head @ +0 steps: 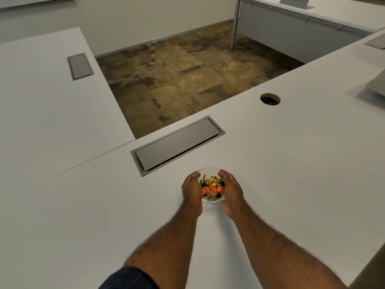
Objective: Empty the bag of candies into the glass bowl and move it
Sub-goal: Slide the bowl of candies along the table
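A small clear glass bowl (209, 169) sits on the white desk (281, 163), filled with several orange, gold and dark wrapped candies (212, 187). My left hand (191, 191) cups the bowl's left side with the thumb at the rim. On the opposite side my right hand (231, 191) wraps the bowl's right wall. Both hands grip the bowl. No candy bag is in view.
A grey cable-tray lid (177, 143) is set into the desk just beyond the bowl. A round cable hole (270, 99) lies further right. The desk's far edge drops to brown carpet (177, 80). Another white desk (41, 101) stands to the left.
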{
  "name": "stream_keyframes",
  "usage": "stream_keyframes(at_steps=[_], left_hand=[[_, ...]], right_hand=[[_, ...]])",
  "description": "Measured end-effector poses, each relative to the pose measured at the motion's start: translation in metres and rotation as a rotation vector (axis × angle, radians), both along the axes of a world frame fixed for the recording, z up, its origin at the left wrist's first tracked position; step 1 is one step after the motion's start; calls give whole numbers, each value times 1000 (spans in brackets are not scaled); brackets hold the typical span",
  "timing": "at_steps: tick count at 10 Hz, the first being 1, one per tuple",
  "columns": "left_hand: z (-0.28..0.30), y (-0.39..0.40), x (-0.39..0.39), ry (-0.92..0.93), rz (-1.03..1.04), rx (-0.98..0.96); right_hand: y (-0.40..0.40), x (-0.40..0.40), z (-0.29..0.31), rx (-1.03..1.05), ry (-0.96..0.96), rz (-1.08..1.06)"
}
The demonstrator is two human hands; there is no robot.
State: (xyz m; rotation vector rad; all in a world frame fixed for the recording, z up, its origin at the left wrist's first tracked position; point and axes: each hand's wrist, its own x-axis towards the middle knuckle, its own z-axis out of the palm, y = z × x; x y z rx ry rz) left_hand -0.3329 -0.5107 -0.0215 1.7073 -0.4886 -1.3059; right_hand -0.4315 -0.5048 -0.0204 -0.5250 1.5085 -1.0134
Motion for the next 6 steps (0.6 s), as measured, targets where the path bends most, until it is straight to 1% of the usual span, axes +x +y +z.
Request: stream_keyframes(at_steps=[1,2,3,4,5,6], left_hand=[[-4,0,1,22,12,-18],[-5,-2,3,30,-20,-2],[-4,-1,7,23,-78,24],[5,5,12,-78,-140,21],[17,9,23,-252,-206,-22],[35,17,32,-380,-256,-78]], right_hand=[[-3,0,-3,1,-3,11],[-5,0,-1,11,-2,15],[-5,-3,2,22,42,14],[-3,-5,11,-4,171,44],[-2,-4,27,-79,392,140],[-1,3,47,-215,510,180]])
